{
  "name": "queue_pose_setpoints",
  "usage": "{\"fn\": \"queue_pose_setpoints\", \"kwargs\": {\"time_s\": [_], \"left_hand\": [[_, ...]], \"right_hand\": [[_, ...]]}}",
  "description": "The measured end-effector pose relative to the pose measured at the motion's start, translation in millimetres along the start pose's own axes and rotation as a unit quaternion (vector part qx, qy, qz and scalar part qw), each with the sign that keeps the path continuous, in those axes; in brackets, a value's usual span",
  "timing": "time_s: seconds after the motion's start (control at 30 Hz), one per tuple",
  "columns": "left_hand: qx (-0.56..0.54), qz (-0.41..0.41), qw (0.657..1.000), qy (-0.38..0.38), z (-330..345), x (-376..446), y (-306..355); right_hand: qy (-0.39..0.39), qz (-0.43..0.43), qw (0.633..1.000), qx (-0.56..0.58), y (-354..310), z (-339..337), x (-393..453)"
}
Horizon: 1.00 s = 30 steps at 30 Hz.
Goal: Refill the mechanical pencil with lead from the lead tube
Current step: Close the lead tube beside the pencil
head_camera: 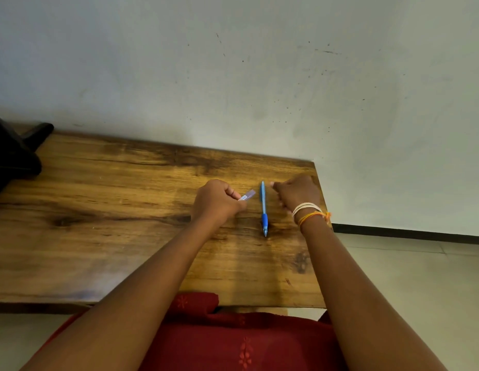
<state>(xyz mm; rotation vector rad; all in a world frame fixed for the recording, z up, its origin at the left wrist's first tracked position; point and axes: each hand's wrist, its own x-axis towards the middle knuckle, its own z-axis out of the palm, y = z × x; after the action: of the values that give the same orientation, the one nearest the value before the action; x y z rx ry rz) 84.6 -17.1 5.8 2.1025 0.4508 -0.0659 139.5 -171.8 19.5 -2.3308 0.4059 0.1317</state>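
Blue from end to end, the pencil [263, 207] lies flat on the table [99, 210], running near to far, its darker grip and metal tip toward the person and its cap end pointing to the wall [233, 62]. Nothing touches it. It sits between the two hands, toward the table's right end.

To its left, the left hand [217, 202] is curled into a fist and clamped on the tube [247, 195], a small pale, flat case (partly see-through, with a tiny label) whose free end sticks out to the right from between thumb and fingers, angled up toward the pencil but apart from it.

Just right of the pencil, the right hand [297, 194] hovers low over the wood with fingers bent inward and the thumb tip pointing left, near the pencil's far end. Whether it holds anything cannot be told; its fingers hide the palm. White bangles [305, 207] and an orange thread [314, 216] circle that wrist.

A dark object [13, 156] sits at the table's far left corner. Red cloth [233, 338] covers the person's lap below the near edge.
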Motion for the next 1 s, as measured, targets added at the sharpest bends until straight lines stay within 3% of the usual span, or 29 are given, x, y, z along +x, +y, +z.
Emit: {"fn": "queue_pose_setpoints", "kwargs": {"time_s": [0.13,0.37,0.7,1.0], "left_hand": [[-0.094,-0.019,0.994,-0.050,2.4,-1.7,6.3],[-0.261,-0.099,0.952,-0.124,10.8,-2.3,10.3],[-0.311,-0.122,0.930,-0.150,15.5,-1.3,8.6],[-0.311,-0.121,0.932,-0.141,6.7,-3.7,7.3]], "right_hand": [[0.033,0.015,0.999,-0.031,16.4,-24.7,17.4],[-0.021,0.020,0.995,-0.096,27.4,-27.7,17.8],[-0.044,0.019,0.994,-0.098,25.6,-17.2,14.5],[-0.116,0.089,0.987,0.059,12.0,-11.6,10.9]]}}
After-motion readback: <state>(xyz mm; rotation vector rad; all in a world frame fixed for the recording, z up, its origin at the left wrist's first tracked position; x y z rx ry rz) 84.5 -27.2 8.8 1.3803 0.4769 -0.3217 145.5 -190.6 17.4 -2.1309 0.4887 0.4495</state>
